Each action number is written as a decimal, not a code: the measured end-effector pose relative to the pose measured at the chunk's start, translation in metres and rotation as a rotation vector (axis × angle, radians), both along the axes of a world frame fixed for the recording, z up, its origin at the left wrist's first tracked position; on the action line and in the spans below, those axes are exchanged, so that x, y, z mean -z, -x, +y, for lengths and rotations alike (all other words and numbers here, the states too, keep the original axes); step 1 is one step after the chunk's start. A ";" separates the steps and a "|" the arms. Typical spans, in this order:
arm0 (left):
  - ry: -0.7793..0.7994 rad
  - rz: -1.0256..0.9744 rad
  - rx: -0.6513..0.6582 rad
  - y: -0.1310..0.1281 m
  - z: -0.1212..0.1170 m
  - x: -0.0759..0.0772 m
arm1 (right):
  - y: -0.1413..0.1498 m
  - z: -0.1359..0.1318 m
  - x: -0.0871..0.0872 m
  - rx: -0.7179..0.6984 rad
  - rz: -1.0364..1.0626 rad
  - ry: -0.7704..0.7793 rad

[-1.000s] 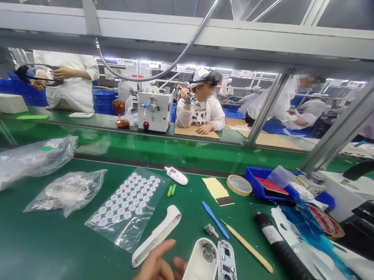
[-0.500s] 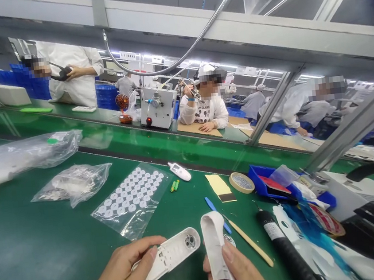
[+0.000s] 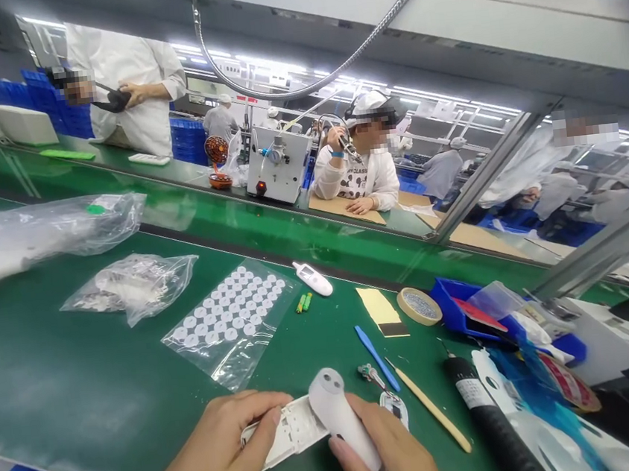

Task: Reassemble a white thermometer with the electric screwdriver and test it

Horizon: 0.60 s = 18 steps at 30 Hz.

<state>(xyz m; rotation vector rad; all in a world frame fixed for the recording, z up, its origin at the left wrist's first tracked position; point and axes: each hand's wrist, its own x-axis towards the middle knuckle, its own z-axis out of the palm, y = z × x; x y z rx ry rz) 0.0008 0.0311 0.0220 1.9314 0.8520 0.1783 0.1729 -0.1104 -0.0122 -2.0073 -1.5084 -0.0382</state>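
Note:
My left hand (image 3: 217,455) grips a white plastic shell half (image 3: 287,433) lying on the green mat (image 3: 83,387) at the bottom centre. Laid across the shell half's end is the curved white cover (image 3: 342,416), which my right hand (image 3: 397,455) holds. A small circuit board (image 3: 393,403) with a metal sensor tip lies just right of the cover. Both hands are closed on their parts.
A blue pry tool (image 3: 377,349), a wooden stick (image 3: 434,406) and a black screwdriver handle (image 3: 492,427) lie to the right. A bag of white discs (image 3: 230,315), tape roll (image 3: 420,305), blue tray (image 3: 469,316) and finished thermometer (image 3: 313,279) lie behind. Other workers sit across the conveyor.
My right hand turned the curved cover over and brought it left onto the end of the shell half. My left hand stayed on the shell. The view tilted downward.

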 end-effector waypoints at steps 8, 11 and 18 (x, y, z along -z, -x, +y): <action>0.019 -0.016 0.009 0.002 0.000 -0.001 | 0.002 0.003 -0.004 0.075 0.209 0.019; 0.043 0.012 -0.001 0.003 0.001 -0.001 | 0.002 0.001 -0.009 0.177 0.397 0.034; 0.102 0.082 -0.039 0.013 -0.001 0.008 | -0.026 -0.015 -0.017 0.306 0.592 0.201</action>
